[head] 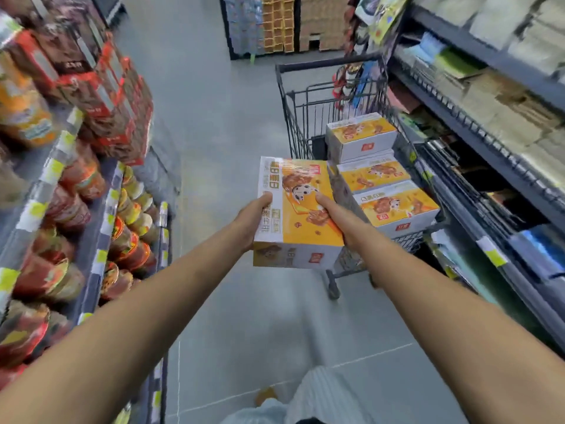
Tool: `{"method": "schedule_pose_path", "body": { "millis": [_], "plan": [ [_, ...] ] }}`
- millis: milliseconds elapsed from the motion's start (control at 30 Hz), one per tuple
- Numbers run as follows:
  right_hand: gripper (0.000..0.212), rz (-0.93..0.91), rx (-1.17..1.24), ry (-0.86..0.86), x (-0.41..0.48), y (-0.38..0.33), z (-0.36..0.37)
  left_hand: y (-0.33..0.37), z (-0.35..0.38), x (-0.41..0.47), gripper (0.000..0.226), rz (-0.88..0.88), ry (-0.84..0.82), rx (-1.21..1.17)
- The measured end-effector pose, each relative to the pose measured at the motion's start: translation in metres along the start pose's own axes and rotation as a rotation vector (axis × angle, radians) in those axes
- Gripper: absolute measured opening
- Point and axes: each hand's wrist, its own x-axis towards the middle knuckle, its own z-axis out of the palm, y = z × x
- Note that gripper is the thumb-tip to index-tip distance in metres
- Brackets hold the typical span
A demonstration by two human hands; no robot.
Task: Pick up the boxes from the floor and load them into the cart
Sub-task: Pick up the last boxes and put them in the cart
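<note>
From the head camera, looking down the store aisle, the person stretches both bare arms forward and carries a yellow-and-white printed cardboard box (pixel 301 209) flat in the air above the grey floor (pixel 214 123). The left hand (pixel 255 218) grips the box's left edge, and the right hand (pixel 336 217) grips its right side. Each thumb is pressed on the lid, while the other fingers curl out of sight beneath, so both hands are closed round this one box. The box hangs just beside the near left corner of the black wire shopping cart (pixel 292 111), which stands against the dark metal shelving (pixel 489 139) on the right. Inside the cart sit three matching yellow-and-white boxes: the far one (pixel 360 136) rides highest, the middle one (pixel 373 175) sits lower in front of it, and the nearest one (pixel 397 209) is close to the right hand. On the left, shelves of red and orange noodle bowls (pixel 76 209) run along the aisle, with red cartons (pixel 116 102) stacked above them. At the bottom edge, a pale striped trouser leg (pixel 321 393) and an orange shoe (pixel 266 396) show over the floor.
</note>
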Motion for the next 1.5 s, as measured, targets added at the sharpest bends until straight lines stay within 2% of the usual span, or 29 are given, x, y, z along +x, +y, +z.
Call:
{"method": "schedule_pose_path", "body": {
  "millis": [67,167,200,400,567,633,700,800,833,900,933,1000,1033,1133,1200,1233,1333,1400,1500],
  "plan": [
    [0.046,-0.007,0.067,0.053,0.014,-0.012,-0.012,0.018,0.013,0.028,0.043,-0.025,-0.054,0.035],
    [0.072,0.007,0.075,0.145,0.048,-0.027,-0.045,0.04,0.041,0.077,0.042,-0.076,-0.12,0.089],
    [0.073,0.044,0.101,0.157,0.055,-0.031,-0.054,0.046,0.05,0.09,0.041,-0.095,-0.138,0.101],
    [0.065,0.114,0.147,0.249,0.109,-0.06,-0.126,0.082,0.122,0.174,0.042,-0.14,-0.236,0.239],
    [0.038,0.155,0.171,0.402,0.154,-0.087,-0.177,0.111,0.175,0.24,0.036,-0.167,-0.331,0.325],
    [0.038,0.209,0.222,0.424,0.169,-0.088,-0.195,0.118,0.192,0.262,0.036,-0.184,-0.365,0.369],
    [0.048,0.25,0.248,0.464,0.181,-0.088,-0.206,0.122,0.208,0.282,0.037,-0.218,-0.387,0.403],
    [0.093,0.328,0.277,0.532,0.199,-0.082,-0.225,0.13,0.231,0.309,0.038,-0.262,-0.422,0.458],
    [0.088,0.345,0.298,0.547,0.198,-0.09,-0.223,0.131,0.239,0.322,0.038,-0.272,-0.449,0.478],
    [0.064,0.347,0.359,0.627,0.202,-0.097,-0.222,0.133,0.25,0.341,0.035,-0.293,-0.514,0.529],
    [0.066,0.355,0.394,0.648,0.203,-0.098,-0.222,0.134,0.256,0.35,0.033,-0.304,-0.546,0.559],
    [0.099,0.381,0.425,0.696,0.221,-0.087,-0.232,0.138,0.268,0.372,0.032,-0.322,-0.59,0.611],
    [0.108,0.398,0.46,0.724,0.228,-0.082,-0.234,0.142,0.273,0.378,0.035,-0.319,-0.61,0.636],
    [0.095,0.399,0.573,0.81,0.244,-0.084,-0.229,0.148,0.284,0.406,0.051,-0.341,-0.737,0.724],
    [0.126,0.422,0.621,0.836,0.254,-0.095,-0.22,0.153,0.292,0.427,0.056,-0.317,-0.77,0.799],
    [0.132,0.432,0.658,0.838,0.265,-0.096,-0.214,0.157,0.297,0.442,0.052,-0.327,-0.772,0.835],
    [0.121,0.437,0.69,0.836,0.286,-0.085,-0.209,0.169,0.308,0.459,0.057,-0.314,-0.787,0.955],
    [0.131,0.448,0.732,0.862,0.297,-0.081,-0.206,0.173,0.309,0.465,0.057,-0.241,-0.827,1.032],
    [0.128,0.414,0.789,0.871,0.316,-0.058,-0.208,0.174,0.315,0.485,0.049,-0.284,-0.853,1.087]
  ]
}}
